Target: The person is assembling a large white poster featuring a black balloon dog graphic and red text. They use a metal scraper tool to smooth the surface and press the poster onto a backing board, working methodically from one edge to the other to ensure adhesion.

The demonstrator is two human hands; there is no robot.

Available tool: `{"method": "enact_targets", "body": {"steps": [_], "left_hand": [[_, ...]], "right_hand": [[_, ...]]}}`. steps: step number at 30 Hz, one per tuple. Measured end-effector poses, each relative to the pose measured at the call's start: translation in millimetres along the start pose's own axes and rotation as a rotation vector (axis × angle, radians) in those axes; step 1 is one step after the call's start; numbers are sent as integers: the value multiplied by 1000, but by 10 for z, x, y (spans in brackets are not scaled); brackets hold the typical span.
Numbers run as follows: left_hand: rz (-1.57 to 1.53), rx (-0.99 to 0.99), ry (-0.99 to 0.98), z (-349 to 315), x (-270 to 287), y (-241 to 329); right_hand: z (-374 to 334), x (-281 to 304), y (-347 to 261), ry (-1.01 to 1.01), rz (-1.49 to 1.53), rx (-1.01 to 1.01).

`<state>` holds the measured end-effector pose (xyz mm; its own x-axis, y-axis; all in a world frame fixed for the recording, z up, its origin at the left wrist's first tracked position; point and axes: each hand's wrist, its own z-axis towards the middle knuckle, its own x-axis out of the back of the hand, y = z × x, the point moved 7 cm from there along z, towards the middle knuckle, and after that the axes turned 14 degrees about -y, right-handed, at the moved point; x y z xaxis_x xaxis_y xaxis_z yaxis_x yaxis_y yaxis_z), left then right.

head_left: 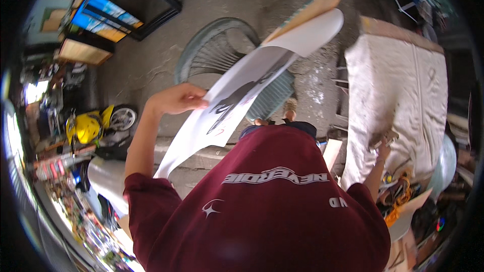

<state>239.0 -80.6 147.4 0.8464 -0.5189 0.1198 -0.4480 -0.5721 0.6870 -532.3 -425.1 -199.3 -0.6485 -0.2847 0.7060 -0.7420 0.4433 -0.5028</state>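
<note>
A: Maroon shirt [262, 206] fills the foreground. Left hand [177, 98] pinches the white sheet [242, 90], lifted over the concrete floor [151, 65].

B: Right hand [381, 141]?

A: On the cloth-covered table [403, 80], seemingly gripping something small; can't tell. Yellow scooter [91, 126] beyond, left.

Large white printed sheet [242, 90] with black graphic, curled, held up at centre; upper end against tan board [315, 5], left edge pinched in left hand [176, 98]. Blue-and-orange signboard [103, 17] in dark frame, upper left on concrete ground. Tan rectangular panel [83, 51] just below it. Small colourful packages [91, 226] along lower left rim, too blurred to tell apart.
</note>
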Motion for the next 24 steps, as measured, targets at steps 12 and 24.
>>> {"method": "enact_targets", "body": {"steps": [12,24], "left_hand": [[-236,-163,-93,113,9,-99],[-298,-420,-383,401,-229,-70]], "right_hand": [[145,644,259,-326,-153,-468],[-1315,-262,-1335,79,638,387]]}}
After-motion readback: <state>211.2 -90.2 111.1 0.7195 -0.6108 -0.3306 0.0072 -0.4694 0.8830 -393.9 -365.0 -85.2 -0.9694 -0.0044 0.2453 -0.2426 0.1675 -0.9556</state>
